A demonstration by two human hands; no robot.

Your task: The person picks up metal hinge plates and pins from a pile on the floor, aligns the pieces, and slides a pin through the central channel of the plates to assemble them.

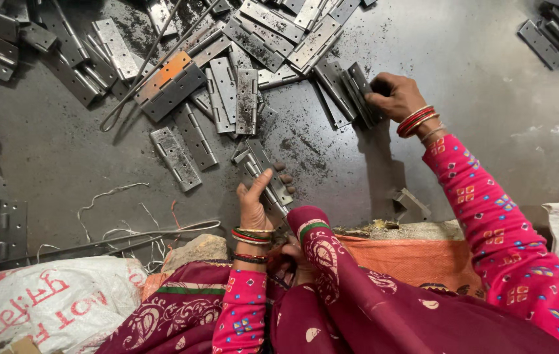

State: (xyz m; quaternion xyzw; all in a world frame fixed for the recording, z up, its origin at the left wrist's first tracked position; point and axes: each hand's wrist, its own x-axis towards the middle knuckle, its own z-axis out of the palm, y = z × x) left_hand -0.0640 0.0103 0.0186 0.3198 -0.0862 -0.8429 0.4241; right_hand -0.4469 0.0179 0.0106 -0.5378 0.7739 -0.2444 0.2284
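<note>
Both hands on steel hinges, dark floor, mid-frame.

Left hand (pixel 256 203) holds a small stack of hinges (pixel 268 177) at centre, thumb up, fingers wrapped round the edges; right hand (pixel 392 97) closed on another hinge bundle (pixel 351 92) upper centre-right. Stiff, heavy-ish, prob. oily w/ sharp edges: best gripped by the long flat sides. Loose hinge pile (pixel 227 78) upper left, wire (pixel 155 231) and sack (pixel 43 301) lower left.

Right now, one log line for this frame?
left hand: holds hinge stack | right hand: grips hinges | surface: dark floor, hinge pile
</note>
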